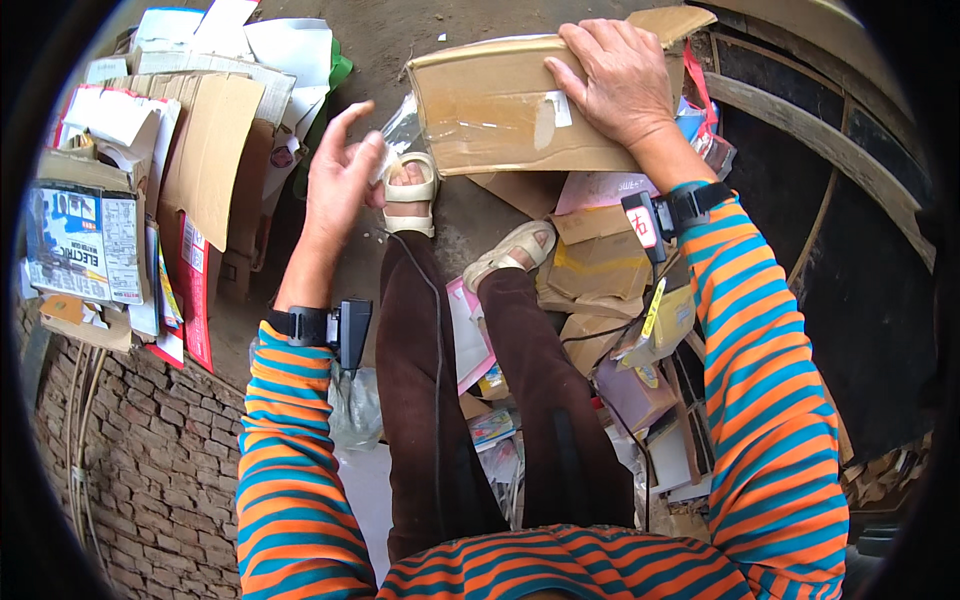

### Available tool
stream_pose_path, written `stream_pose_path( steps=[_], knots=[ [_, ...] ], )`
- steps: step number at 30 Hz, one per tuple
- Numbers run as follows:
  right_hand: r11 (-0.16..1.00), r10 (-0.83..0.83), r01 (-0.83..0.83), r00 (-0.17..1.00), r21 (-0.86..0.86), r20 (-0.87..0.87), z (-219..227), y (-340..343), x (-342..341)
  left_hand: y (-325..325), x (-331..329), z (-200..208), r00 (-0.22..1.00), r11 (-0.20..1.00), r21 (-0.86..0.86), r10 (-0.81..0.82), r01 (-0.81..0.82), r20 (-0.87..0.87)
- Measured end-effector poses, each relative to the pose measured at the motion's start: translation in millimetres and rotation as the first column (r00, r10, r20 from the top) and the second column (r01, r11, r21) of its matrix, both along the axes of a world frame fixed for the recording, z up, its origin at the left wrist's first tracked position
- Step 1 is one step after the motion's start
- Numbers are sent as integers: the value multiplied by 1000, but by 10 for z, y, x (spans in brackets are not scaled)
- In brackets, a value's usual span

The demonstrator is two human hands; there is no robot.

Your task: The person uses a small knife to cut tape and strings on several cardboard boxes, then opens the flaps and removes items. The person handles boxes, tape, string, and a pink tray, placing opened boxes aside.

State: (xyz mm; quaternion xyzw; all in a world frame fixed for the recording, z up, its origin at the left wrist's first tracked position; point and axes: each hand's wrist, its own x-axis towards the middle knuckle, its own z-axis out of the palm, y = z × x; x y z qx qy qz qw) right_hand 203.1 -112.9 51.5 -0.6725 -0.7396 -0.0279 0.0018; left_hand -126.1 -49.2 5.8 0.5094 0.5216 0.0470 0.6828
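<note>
Cardboard box (500, 105) under right hand (615, 80), left hand (340, 175) peeling tape (400, 130)

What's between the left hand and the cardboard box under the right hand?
Head view: a strip of clear plastic tape or film spans the gap, pinched in the left hand and running to the edge of the cardboard box, which the right hand presses flat.

Flattened cardboard pile (205, 150) lies at 10 o'clock, brown flaps over white sheets (285, 45). A printed appliance box (85, 245) sits at 9 o'clock, beside a red-and-white carton edge (195, 290). Brick wall (150, 470) fills 7 o'clock. Bare dirt ground (400, 40) shows at 12 o'clock. Small crushed brown cartons (600, 265) heap at 3 o'clock, a pink sheet (465, 335) at centre. Dark curved wooden frame (840, 190) spans 2 to 4 o'clock.
</note>
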Motion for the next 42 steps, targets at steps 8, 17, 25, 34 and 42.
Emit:
stream_pose_path(
  steps=[8,17,25,34,42],
  knots=[
    [999,-33,34,998,16,-53,-82,-149,-31,-104,-124,-631,720,782,229,-359,579,-594],
    [996,-94,94,992,-4,-87,78,-731,-104,-298,-5,-1174,744,861,195,-267,470,-613],
    [969,-239,246,960,32,-144,124,-1315,780,-170,-584,-1344,595,878,30,-298,477,-746],
    [973,-215,232,920,14,-327,119,-1378,1360,-707,-1002,-1568,265,18,-599,907,-801,-328],
    [978,-206,201,877,-58,-435,61,-1086,1342,-831,-1943,-1823,450,268,-400,752,-877,-482]
  ],
)
